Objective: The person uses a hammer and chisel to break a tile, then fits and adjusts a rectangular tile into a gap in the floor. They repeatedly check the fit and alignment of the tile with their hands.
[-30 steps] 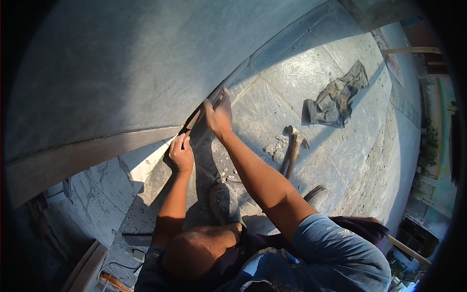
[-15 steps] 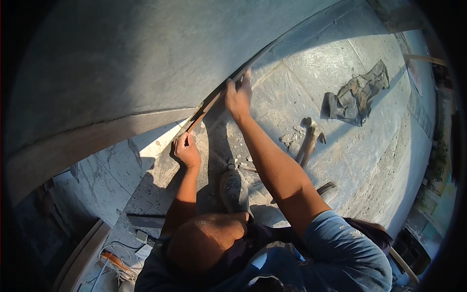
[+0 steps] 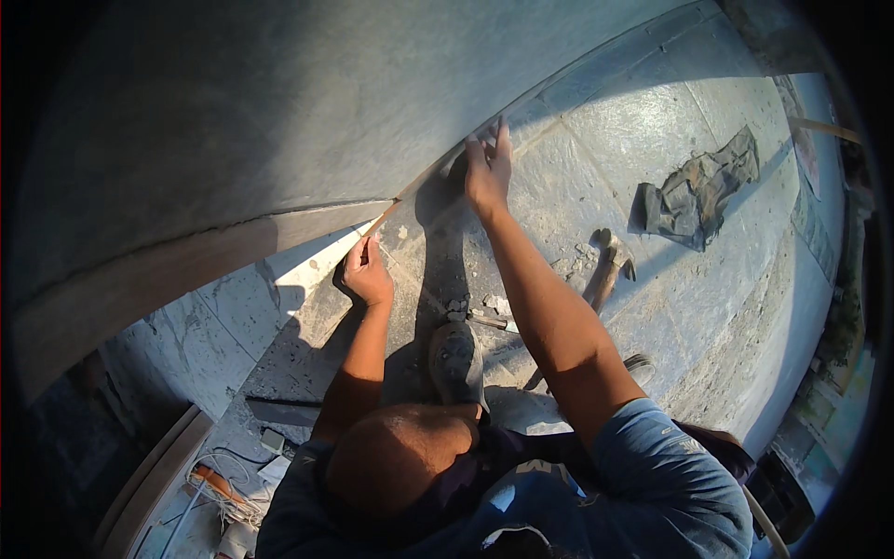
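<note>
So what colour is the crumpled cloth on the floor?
Dark olive-grey, seen in the head view: the crumpled cloth lies in sunlight.

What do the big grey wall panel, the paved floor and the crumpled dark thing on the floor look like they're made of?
The big grey wall panel looks like matte plaster or cement board: flat, dull, seamless. The paved floor seems to be rough stone or concrete slabs, mottled, with visible joints. The crumpled dark thing looks like cloth, judging by its soft folds. The right hand rests at the panel's edge.

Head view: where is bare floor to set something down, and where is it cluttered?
Bare paving lies between the crumpled cloth and the wall base, and past the hammer. Crowded: rubble by the shoe; cables lower left.
</note>
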Motion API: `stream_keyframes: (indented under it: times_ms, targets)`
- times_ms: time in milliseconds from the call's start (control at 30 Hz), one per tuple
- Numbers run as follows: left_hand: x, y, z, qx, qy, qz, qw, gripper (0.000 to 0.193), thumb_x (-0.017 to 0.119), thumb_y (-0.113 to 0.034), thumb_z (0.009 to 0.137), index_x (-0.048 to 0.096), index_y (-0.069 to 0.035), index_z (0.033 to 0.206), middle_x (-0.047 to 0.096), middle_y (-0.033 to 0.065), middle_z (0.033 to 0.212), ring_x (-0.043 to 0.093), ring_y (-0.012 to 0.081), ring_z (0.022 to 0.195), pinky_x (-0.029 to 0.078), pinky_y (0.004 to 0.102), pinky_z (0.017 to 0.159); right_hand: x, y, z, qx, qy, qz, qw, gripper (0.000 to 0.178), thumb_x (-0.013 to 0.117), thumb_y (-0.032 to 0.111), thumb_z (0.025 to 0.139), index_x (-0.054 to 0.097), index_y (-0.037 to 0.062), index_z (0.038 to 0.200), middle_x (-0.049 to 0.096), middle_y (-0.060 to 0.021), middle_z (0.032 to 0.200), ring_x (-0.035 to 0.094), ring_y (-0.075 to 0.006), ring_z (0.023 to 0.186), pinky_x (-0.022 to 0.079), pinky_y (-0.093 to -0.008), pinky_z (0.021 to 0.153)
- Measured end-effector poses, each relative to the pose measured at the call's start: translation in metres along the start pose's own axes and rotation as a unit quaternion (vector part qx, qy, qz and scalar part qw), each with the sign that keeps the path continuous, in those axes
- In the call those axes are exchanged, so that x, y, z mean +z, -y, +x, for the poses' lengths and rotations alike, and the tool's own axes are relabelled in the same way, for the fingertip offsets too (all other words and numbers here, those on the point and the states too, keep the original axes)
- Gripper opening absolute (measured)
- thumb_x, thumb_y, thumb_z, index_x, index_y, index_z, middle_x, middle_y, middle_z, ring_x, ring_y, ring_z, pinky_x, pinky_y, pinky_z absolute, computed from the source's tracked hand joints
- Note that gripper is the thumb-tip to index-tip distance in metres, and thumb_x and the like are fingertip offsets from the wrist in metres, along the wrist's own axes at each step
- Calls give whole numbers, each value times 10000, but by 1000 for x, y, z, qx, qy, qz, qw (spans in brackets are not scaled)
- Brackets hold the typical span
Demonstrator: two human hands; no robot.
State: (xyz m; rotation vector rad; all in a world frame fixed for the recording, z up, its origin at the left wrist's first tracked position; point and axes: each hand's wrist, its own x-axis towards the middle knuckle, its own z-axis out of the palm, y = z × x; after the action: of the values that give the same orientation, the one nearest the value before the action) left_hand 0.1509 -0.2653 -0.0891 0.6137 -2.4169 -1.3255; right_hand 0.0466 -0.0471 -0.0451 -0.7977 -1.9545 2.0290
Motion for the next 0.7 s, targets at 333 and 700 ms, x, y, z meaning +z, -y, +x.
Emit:
stream_keyframes:
  times_ms: [333,700]
  targets:
    - [2,4,-1,28,-3,-1,1000,180,747,-120,885,737,41,965,737,83,803,642,123,696,516,282,674,-46,-4,112,-83,-24,103,991,770,510,267,1011,77,-44,1567,263,-265,1586,299,-338,1461,253,-360,1184]
    - [0,6,-1,-47,-2,-71,996,174,731,-82,892,736,68,979,735,72,834,634,114,734,513,274,699,-33,-1,112,-119,-51,88,988,695,483,216,1016,146,-74,1550,250,-270,1596,279,-347,1475,241,-352,1193]
